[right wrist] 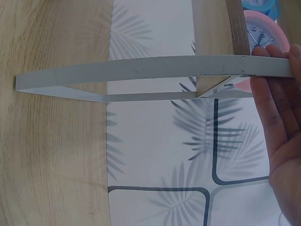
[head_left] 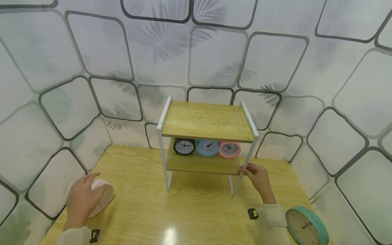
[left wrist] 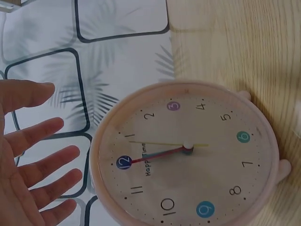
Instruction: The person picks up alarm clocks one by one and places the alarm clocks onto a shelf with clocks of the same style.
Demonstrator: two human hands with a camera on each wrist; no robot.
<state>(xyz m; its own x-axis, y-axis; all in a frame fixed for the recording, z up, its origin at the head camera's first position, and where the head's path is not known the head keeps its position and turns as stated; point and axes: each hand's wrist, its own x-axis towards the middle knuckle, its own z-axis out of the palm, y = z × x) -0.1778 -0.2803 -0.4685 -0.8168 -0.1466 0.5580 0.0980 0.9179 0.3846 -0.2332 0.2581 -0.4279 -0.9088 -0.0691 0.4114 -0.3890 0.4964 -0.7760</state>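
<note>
A small two-tier shelf (head_left: 208,119) with wooden boards and a white metal frame stands at the table's back. My right hand (head_left: 258,175) grips the frame's front right leg (right wrist: 141,68), its fingers around the bar in the right wrist view. A black alarm clock (head_left: 184,147), a blue one (head_left: 208,148) and a pink one (head_left: 229,149) sit in a row on the lower board. At the left, my left hand (head_left: 81,197) hovers beside a large pale pink clock (left wrist: 216,125). In the left wrist view its fingers (left wrist: 42,160) are spread, apart from the clock's rim.
A large teal clock (head_left: 320,224) stands at the table's front right, next to the right sleeve. The wooden table (head_left: 196,207) is bounded behind and at both sides by patterned wall covering (head_left: 217,58).
</note>
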